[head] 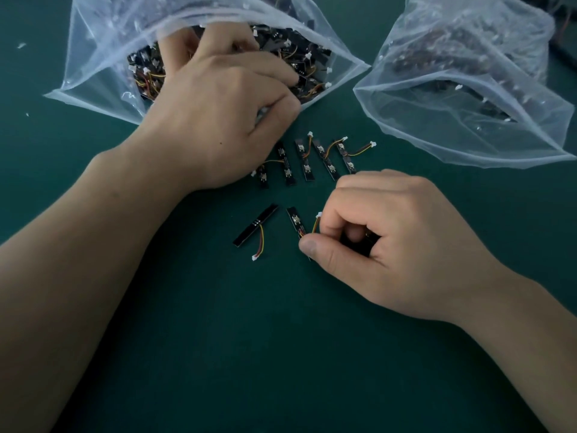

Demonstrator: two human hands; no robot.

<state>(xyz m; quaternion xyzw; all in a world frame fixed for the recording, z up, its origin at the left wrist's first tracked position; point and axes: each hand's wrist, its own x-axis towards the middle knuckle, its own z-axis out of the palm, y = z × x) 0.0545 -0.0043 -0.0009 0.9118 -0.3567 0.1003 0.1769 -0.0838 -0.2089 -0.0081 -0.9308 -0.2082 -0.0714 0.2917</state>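
Wired strip is being positioned below the open bag, right hand pinching it; left hand is digging inside, grip indeterminate. Next move probably requires row alignment.

Left hand is extended, knuckles up, fingers curled down inside the mouth of the bag; grasp is hidden. Right hand is held nearer than the bag, to its right, thumb and forefinger pinched on a thin wire.

wired strips on green mat
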